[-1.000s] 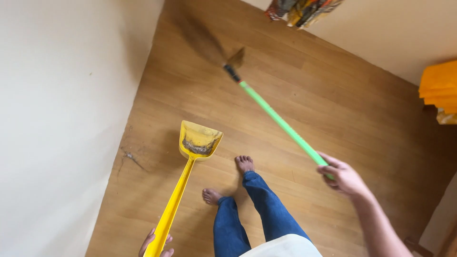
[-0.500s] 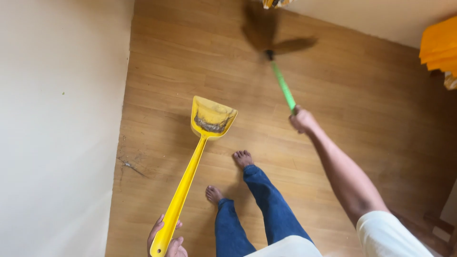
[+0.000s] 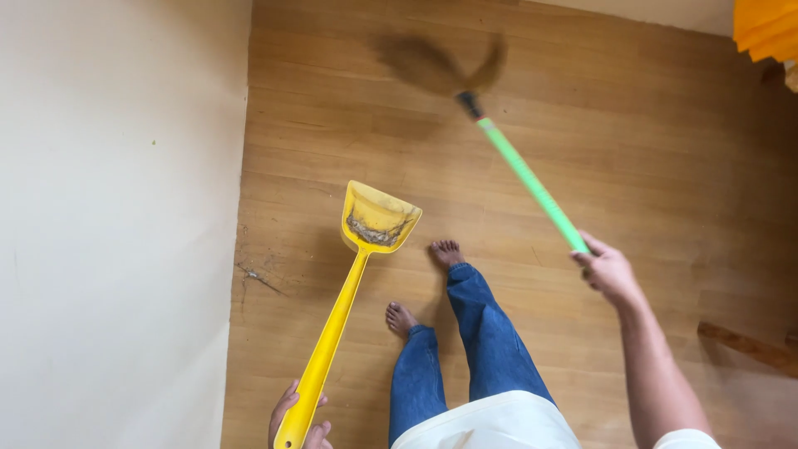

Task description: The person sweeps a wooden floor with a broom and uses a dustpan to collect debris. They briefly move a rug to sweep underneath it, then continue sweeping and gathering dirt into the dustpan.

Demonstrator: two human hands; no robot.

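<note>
Head view: left hand (image 3: 297, 421) wraps yellow long-handled dustpan (image 3: 378, 218), debris-laden, tilt risks spillage; right hand (image 3: 608, 270) clenches green broom handle (image 3: 532, 182), blurred bristles (image 3: 432, 62) may scatter dust.

The broom head (image 3: 432, 65) was smeared by motion into a brown blur — its bristles could not be told apart. The left hand (image 3: 298, 422) was cut off by the bottom edge, with only the fingers around the end of the yellow dustpan handle (image 3: 328, 353) showing. An orange object (image 3: 766, 29) in the top right corner was clipped by the frame — its kind could not be told. A wooden piece (image 3: 748, 347) at the right edge was partly cut off. The grey debris in the dustpan scoop (image 3: 378, 220) was too small to make out.
</note>
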